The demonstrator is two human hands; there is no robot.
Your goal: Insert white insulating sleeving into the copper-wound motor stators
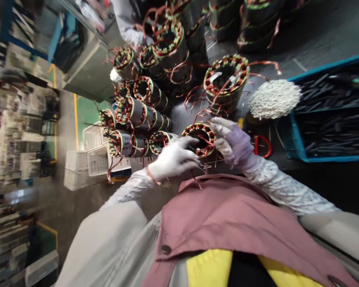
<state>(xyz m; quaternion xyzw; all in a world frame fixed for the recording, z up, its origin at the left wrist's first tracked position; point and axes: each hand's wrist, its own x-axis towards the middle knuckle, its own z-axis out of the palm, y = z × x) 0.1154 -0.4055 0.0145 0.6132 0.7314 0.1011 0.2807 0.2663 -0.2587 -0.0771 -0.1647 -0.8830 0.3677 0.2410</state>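
Note:
A motor stator (199, 139) with copper windings and a green-yellow lined rim stands upright on the bench before me. My left hand (173, 157), in a white glove, is at its left front edge. The fingers of that hand are spread a little, slightly blurred, with copper leads close to them. My right hand (235, 143), in a white and purple glove, curls its fingers against the right side of the same stator. Dark sleeving shows inside the bore. Just behind stands a larger wound stator (225, 81) with loose copper leads trailing from its top.
Several stators (137, 115) lie or stand stacked at left and behind. A bundle of white cord (275, 99) and red-handled pliers (262, 146) are at right, beside a blue tray (299, 137) of black tubing pieces. Another person's sleeve (125, 24) reaches in at the top. White crates (77, 167) stand left.

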